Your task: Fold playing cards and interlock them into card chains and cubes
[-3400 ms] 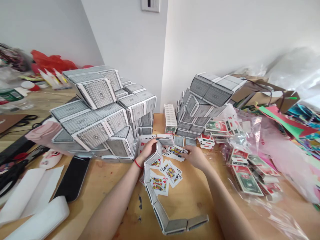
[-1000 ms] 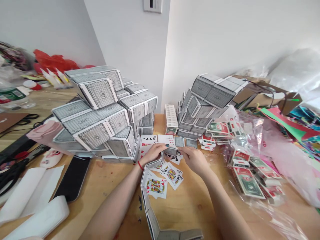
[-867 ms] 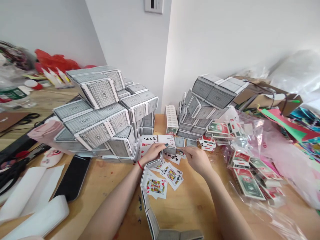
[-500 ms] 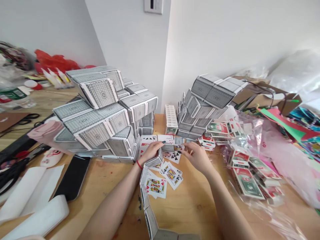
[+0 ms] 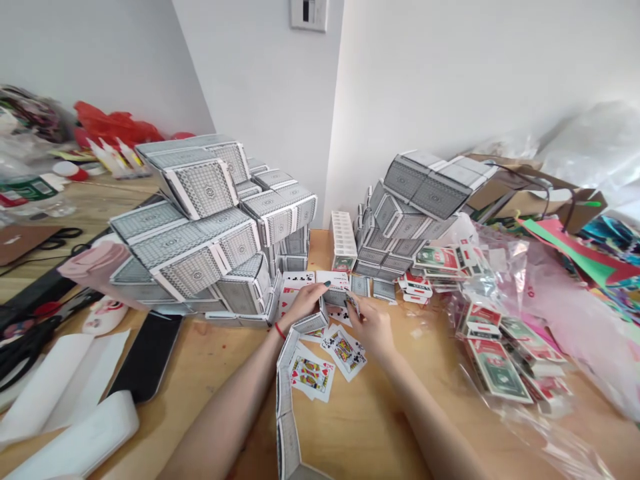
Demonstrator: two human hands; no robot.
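Observation:
A long strip of folded playing cards (image 5: 285, 389), joined end to end with grey patterned backs outward, curves from the front edge up to both hands. My left hand (image 5: 306, 302) is closed on this strip near its far end, thumb along the top edge. At the strip's tip, my right hand (image 5: 373, 328) pinches a folded card (image 5: 353, 304) whose printed face shows. Beneath and beside the strip lie loose cards: a king of hearts (image 5: 314, 375) and a king of clubs (image 5: 344, 350). Flat cards (image 5: 296, 281) lie beyond my left hand.
Stacked structures of card-covered blocks stand at left (image 5: 200, 247) and right (image 5: 415, 200). Between them is a row of card boxes (image 5: 343, 243). Red and green card boxes (image 5: 500, 367) and plastic wrap lie right. A black phone (image 5: 146, 357) and scissors (image 5: 23, 343) lie left.
My right hand has moved left and turned inward, bending the strip's end card toward me. The near part of the strip has shifted left. My left hand keeps its hold.

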